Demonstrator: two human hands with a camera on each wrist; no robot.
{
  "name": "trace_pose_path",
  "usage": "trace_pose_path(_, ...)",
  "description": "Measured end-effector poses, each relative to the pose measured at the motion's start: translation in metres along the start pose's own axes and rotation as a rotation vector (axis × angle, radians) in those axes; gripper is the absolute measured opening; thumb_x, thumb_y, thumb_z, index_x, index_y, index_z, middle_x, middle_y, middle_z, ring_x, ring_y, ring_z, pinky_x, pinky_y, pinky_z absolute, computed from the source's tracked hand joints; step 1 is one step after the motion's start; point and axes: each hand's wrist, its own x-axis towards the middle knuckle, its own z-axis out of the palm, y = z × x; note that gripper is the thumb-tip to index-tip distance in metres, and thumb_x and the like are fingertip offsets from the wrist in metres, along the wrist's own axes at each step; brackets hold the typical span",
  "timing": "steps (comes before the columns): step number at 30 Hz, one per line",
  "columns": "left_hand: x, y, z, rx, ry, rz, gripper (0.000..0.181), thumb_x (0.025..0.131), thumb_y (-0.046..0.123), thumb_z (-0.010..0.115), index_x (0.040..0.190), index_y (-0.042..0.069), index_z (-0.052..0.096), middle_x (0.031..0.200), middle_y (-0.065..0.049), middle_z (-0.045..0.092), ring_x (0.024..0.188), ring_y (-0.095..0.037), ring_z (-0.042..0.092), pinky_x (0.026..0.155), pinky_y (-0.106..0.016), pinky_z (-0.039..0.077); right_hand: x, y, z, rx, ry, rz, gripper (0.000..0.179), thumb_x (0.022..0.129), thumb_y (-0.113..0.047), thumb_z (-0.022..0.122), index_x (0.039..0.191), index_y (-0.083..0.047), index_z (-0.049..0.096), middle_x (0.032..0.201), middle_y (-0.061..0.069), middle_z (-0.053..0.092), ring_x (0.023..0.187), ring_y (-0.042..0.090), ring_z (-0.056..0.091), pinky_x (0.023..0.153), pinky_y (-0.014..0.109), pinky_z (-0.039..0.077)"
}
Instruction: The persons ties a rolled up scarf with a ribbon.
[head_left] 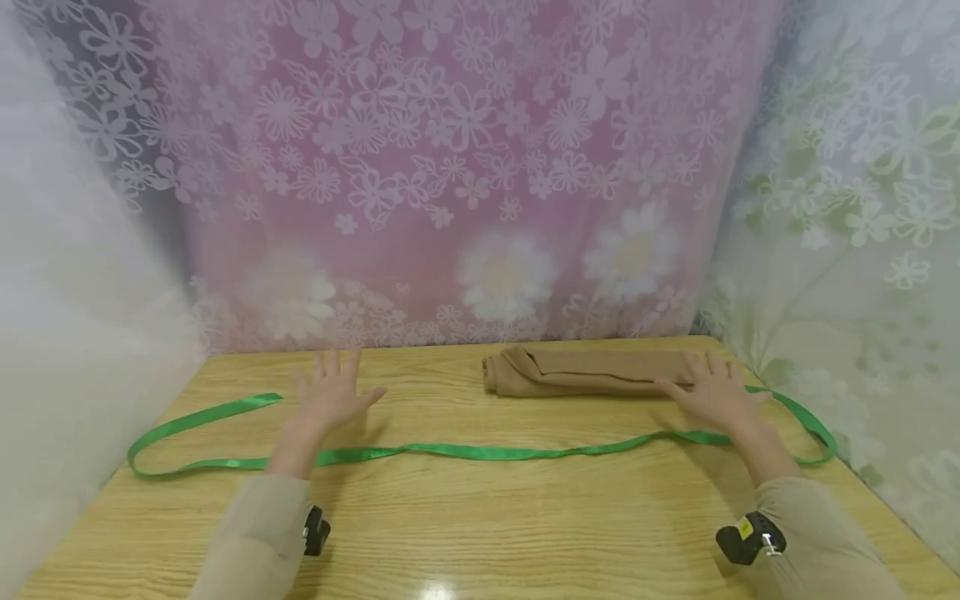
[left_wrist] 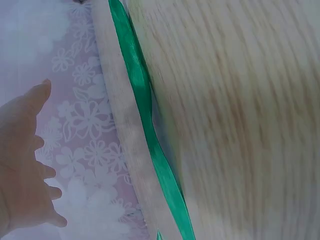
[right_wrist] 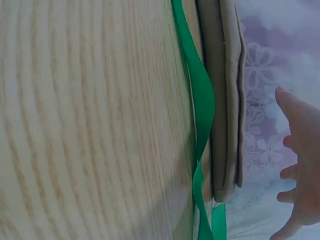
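Green satin ribbon (head_left: 480,452), long flat strip, lay loose across the light wood-grain table (head_left: 487,533), w/ no fingers round it. L hand (head_left: 333,396): fingers spread, thumb out to the side, pinching nothing. R hand (head_left: 718,400): same, fingers apart, nothing held. Wrist views showed a gap btw each hand and the ribbon, so both prob hovering.

Next out, L side: one ribbon end just beside L hand, strip looping round and running behind the L wrist. R side: R hand overlapped the right end of the brown folded cloth bundle (head_left: 600,365) in head view, but R wrist view had them apart. Ribbon ran along the near side of the bundle, curved at far right, came back behind R hand. That end hidden; can't tell if it went under the cloth.

Further: beige sleeves (head_left: 247,542), black wrist cams (head_left: 316,531), pink-purple floral curtain (head_left: 420,167) behind the table.

Risks imo: ribbon had twists near R hand, so a pull from one end could tighten them. Both bends sat close to the side edges, so a sideways nudge could slide slick satin off; can't tell if any overhung. Bundle folds looked loose, so a one-sided grab could open them. Sleeves/cams hung low, might snag ribbon.
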Motion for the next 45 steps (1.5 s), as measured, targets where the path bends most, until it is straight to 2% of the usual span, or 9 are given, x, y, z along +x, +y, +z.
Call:
trace_pose_path(5, 0.009, 0.011, 0.001, 0.017, 0.004, -0.012, 0.084, 0.091, 0.058, 0.041, 0.149, 0.005, 0.010, 0.147, -0.033, 0.003, 0.133, -0.051, -0.005, 0.096, -0.072, -0.002, 0.002, 0.006, -0.005, 0.033, 0.026, 0.019, 0.087, 0.090, -0.066, 0.027, 0.147, -0.002, 0.008, 0.143, 0.037, 0.005, 0.125, 0.061, 0.000, 0.073, 0.085, 0.001)
trace_pose_path(12, 0.019, 0.035, 0.004, 0.028, 0.101, 0.015, 0.070, 0.095, 0.043, 0.045, 0.140, -0.008, 0.028, 0.138, -0.031, 0.033, 0.126, -0.048, 0.030, 0.102, -0.060, 0.022, 0.003, 0.014, -0.009, 0.026, 0.079, 0.041, 0.084, 0.093, -0.062, 0.025, 0.144, 0.004, 0.017, 0.137, 0.039, 0.018, 0.118, 0.061, 0.020, 0.080, 0.079, 0.019)
trace_pose_path(17, 0.026, 0.056, 0.003, -0.050, 0.187, 0.043, 0.055, 0.094, 0.036, 0.051, 0.122, -0.012, 0.050, 0.112, -0.027, 0.058, 0.088, -0.036, 0.061, 0.072, -0.042, 0.052, 0.005, 0.020, -0.013, 0.028, 0.103, 0.010, 0.085, 0.093, -0.060, 0.027, 0.139, 0.011, 0.023, 0.132, 0.044, 0.024, 0.113, 0.061, 0.029, 0.081, 0.071, 0.032)
trace_pose_path(19, 0.029, 0.065, 0.003, -0.086, 0.202, 0.050, 0.049, 0.094, 0.033, 0.052, 0.116, -0.011, 0.055, 0.098, -0.023, 0.063, 0.070, -0.030, 0.061, 0.056, -0.036, 0.051, 0.005, 0.023, -0.015, 0.045, 0.104, 0.004, 0.085, 0.094, -0.059, 0.029, 0.138, 0.013, 0.023, 0.131, 0.045, 0.024, 0.113, 0.061, 0.029, 0.081, 0.069, 0.033)
trace_pose_path(26, 0.041, 0.091, 0.009, -0.188, 0.179, 0.079, 0.042, 0.095, 0.029, 0.050, 0.116, -0.006, 0.057, 0.106, -0.020, 0.063, 0.071, -0.024, 0.061, 0.059, -0.033, 0.051, 0.007, 0.027, -0.019, 0.117, 0.086, -0.001, 0.083, 0.096, -0.053, 0.032, 0.137, 0.018, 0.019, 0.132, 0.045, 0.023, 0.114, 0.060, 0.027, 0.086, 0.067, 0.031)
trace_pose_path(32, 0.049, 0.109, 0.018, -0.268, 0.118, 0.074, 0.043, 0.096, 0.029, 0.048, 0.123, -0.004, 0.053, 0.113, -0.019, 0.061, 0.048, -0.012, 0.046, 0.042, -0.021, 0.037, 0.009, 0.029, -0.018, 0.151, 0.073, -0.018, 0.080, 0.097, -0.049, 0.032, 0.134, 0.021, 0.022, 0.129, 0.046, 0.028, 0.111, 0.060, 0.033, 0.087, 0.065, 0.033)
trace_pose_path(35, 0.053, 0.118, 0.022, -0.294, 0.091, 0.068, 0.044, 0.097, 0.029, 0.047, 0.125, -0.003, 0.053, 0.118, -0.019, 0.059, 0.050, -0.014, 0.049, 0.043, -0.025, 0.040, 0.011, 0.030, -0.017, 0.173, 0.059, -0.025, 0.077, 0.098, -0.046, 0.033, 0.133, 0.022, 0.024, 0.127, 0.046, 0.031, 0.110, 0.059, 0.036, 0.085, 0.063, 0.036)
trace_pose_path(41, 0.059, 0.135, 0.029, -0.271, 0.037, 0.077, 0.040, 0.098, 0.023, 0.046, 0.130, -0.001, 0.049, 0.118, -0.016, 0.060, 0.079, -0.020, 0.061, 0.066, -0.032, 0.050, 0.015, 0.032, -0.013, 0.236, 0.036, -0.037, 0.072, 0.099, -0.041, 0.034, 0.131, 0.023, 0.027, 0.125, 0.045, 0.033, 0.110, 0.057, 0.038, 0.083, 0.061, 0.040)
trace_pose_path(45, 0.063, 0.145, 0.035, -0.258, 0.023, 0.126, 0.038, 0.097, 0.012, 0.045, 0.134, 0.001, 0.047, 0.110, -0.016, 0.063, 0.058, -0.014, 0.051, 0.055, -0.026, 0.045, 0.017, 0.035, -0.009, 0.271, 0.024, -0.041, 0.069, 0.099, -0.039, 0.036, 0.130, 0.023, 0.029, 0.123, 0.046, 0.035, 0.107, 0.057, 0.041, 0.081, 0.059, 0.042)
